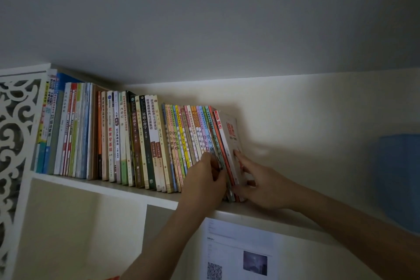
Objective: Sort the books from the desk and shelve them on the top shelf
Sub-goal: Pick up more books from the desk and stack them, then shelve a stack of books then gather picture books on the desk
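Note:
A long row of upright books [136, 138] fills the white top shelf [127, 191] from the left end to the middle. The rightmost ones lean left, ending in a white book with red characters [231, 134]. My left hand [204, 184] lies against the spines of the thin coloured books [193, 134], its fingers curled round the lower edges of a few near the end. My right hand [259, 184] presses on the white book's cover, index finger pointing up along it and thumb at its bottom edge.
A carved white side panel [16, 134] closes the shelf on the left. A blue box [400, 179] stands at the shelf's right end. A printed sheet with a QR code [238, 252] hangs under the shelf. The ceiling is close above the books.

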A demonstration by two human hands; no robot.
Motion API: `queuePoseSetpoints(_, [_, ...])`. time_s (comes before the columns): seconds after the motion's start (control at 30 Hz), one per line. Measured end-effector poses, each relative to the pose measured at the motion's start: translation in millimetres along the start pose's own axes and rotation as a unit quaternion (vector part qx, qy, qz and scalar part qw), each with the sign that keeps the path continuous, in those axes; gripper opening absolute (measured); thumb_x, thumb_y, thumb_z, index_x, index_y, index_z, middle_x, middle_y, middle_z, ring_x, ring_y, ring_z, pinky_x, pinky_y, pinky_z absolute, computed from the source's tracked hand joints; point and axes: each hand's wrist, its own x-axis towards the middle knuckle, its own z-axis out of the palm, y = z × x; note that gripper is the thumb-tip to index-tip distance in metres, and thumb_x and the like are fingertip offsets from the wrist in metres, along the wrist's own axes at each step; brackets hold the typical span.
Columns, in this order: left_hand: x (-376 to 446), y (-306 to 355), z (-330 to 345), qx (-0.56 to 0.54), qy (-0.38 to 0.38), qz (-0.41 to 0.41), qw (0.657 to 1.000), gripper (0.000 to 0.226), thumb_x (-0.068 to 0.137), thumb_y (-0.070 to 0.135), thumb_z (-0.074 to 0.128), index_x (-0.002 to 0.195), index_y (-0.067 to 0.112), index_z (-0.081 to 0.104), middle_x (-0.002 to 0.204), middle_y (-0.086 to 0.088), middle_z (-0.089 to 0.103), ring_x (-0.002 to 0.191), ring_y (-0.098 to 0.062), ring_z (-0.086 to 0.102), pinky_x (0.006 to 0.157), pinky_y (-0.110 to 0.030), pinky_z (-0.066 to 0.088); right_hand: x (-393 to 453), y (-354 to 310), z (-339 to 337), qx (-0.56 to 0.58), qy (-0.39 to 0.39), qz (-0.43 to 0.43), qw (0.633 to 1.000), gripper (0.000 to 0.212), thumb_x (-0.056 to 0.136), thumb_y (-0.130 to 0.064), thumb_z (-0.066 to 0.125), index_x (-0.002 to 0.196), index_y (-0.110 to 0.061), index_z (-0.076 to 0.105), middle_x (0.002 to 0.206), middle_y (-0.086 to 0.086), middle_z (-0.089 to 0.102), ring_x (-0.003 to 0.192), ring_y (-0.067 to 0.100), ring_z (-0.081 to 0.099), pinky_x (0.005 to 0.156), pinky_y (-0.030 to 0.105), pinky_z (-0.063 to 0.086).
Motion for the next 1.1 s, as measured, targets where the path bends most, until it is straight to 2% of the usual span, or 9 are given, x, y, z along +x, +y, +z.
queuePoseSetpoints(0.17, [1, 3, 3, 0.01, 0.03, -0.003, 1.0, 0.015, 0.088, 0.022, 0.061, 0.091, 0.018, 0.047, 0.07, 0.008, 0.052, 0.058, -0.002, 0.047, 0.048, -0.014, 0.035, 1, -2, 3, -0.053, -0.006, 0.014, 0.999, 0.095, 0.089, -0.03, 0.058, 0.151, -0.031, -0.014, 0.158, -0.003, 0.023, 0.134, 0.016, 0.042, 0.107, 0.033, 0.043])
queuePoseSetpoints(0.27, [-1, 4, 6, 0.014, 0.042, -0.006, 0.999, 0.016, 0.087, 0.021, 0.062, 0.091, 0.016, 0.048, 0.07, 0.005, 0.054, 0.059, -0.005, 0.049, 0.049, -0.019, 0.04, -1, -3, 2, -0.037, -0.035, 0.027, 0.998, 0.092, 0.093, -0.03, 0.056, 0.151, -0.032, -0.016, 0.16, -0.003, 0.017, 0.137, 0.017, 0.038, 0.109, 0.036, 0.041])
queuePoseSetpoints(0.4, [-2, 0, 4, -0.006, 0.025, -0.015, 1.0, 0.018, 0.088, 0.027, 0.065, 0.089, 0.018, 0.05, 0.074, 0.006, 0.056, 0.063, -0.004, 0.051, 0.052, -0.016, 0.039, -6, -7, 7, -0.006, 0.05, 0.041, 0.998, 0.074, 0.095, -0.039, 0.053, 0.154, -0.029, 0.01, 0.153, -0.002, 0.036, 0.131, 0.014, 0.046, 0.105, 0.025, 0.04])
queuePoseSetpoints(0.5, [2, -5, 4, 0.01, 0.032, -0.01, 0.999, 0.02, 0.087, 0.03, 0.067, 0.081, 0.019, 0.052, 0.069, 0.008, 0.054, 0.063, -0.007, 0.051, 0.052, -0.015, 0.036, -4, -9, 13, -0.023, 0.118, 0.042, 0.992, 0.072, 0.091, -0.032, 0.062, 0.152, -0.027, 0.024, 0.146, 0.001, 0.047, 0.126, 0.017, 0.052, 0.104, 0.03, 0.044])
queuePoseSetpoints(0.7, [-13, 0, 2, 0.024, 0.031, -0.033, 0.999, 0.024, 0.086, 0.037, 0.068, 0.087, 0.017, 0.053, 0.076, 0.004, 0.058, 0.071, -0.013, 0.057, 0.058, -0.021, 0.044, -19, -29, 15, -0.062, 0.092, 0.072, 0.991, 0.061, 0.094, -0.032, 0.057, 0.148, -0.025, 0.03, 0.141, 0.008, 0.051, 0.119, 0.027, 0.056, 0.1, 0.04, 0.049])
queuePoseSetpoints(0.83, [-70, 7, -9, -0.017, 0.048, 0.071, 0.996, 0.014, 0.088, 0.029, 0.065, 0.095, 0.02, 0.058, 0.09, 0.011, 0.062, 0.079, 0.0, 0.057, 0.07, -0.011, 0.048, -80, -48, 18, -0.078, 0.203, -0.037, 0.975, 0.039, 0.09, -0.019, 0.064, 0.129, -0.019, 0.058, 0.121, 0.0, 0.066, 0.104, 0.013, 0.063, 0.089, 0.024, 0.052])
queuePoseSetpoints(0.93, [-135, 5, -8, -0.012, -0.017, 0.16, 0.987, 0.008, 0.087, 0.029, 0.059, 0.09, 0.024, 0.063, 0.088, 0.017, 0.06, 0.08, 0.003, 0.054, 0.074, -0.004, 0.043, -142, -45, 45, -0.119, 0.189, -0.1, 0.97, 0.015, 0.082, -0.016, 0.073, 0.096, -0.022, 0.074, 0.089, -0.01, 0.072, 0.073, -0.001, 0.063, 0.073, 0.009, 0.048])
queuePoseSetpoints(1.0, [-178, -17, 11, -0.017, -0.111, 0.15, 0.982, 0.003, 0.087, 0.024, 0.06, 0.088, 0.024, 0.063, 0.085, 0.015, 0.064, 0.077, -0.001, 0.057, 0.072, -0.01, 0.046, -178, -21, 79, -0.127, 0.159, -0.088, 0.975, 0.012, 0.081, -0.014, 0.074, 0.09, -0.022, 0.073, 0.086, -0.012, 0.072, 0.069, -0.001, 0.062, 0.071, 0.003, 0.043])
queuePoseSetpoints(1.1, [-243, -83, 62, 0.024, -0.319, 0.045, 0.947, 0.007, 0.083, 0.025, 0.063, 0.089, 0.026, 0.063, 0.082, 0.014, 0.062, 0.073, -0.003, 0.059, 0.074, -0.029, 0.053, -237, 39, 154, -0.094, 0.055, 0.039, 0.993, 0.013, 0.083, -0.013, 0.07, 0.092, -0.023, 0.072, 0.091, -0.008, 0.071, 0.076, 0.008, 0.064, 0.071, 0.023, 0.052])
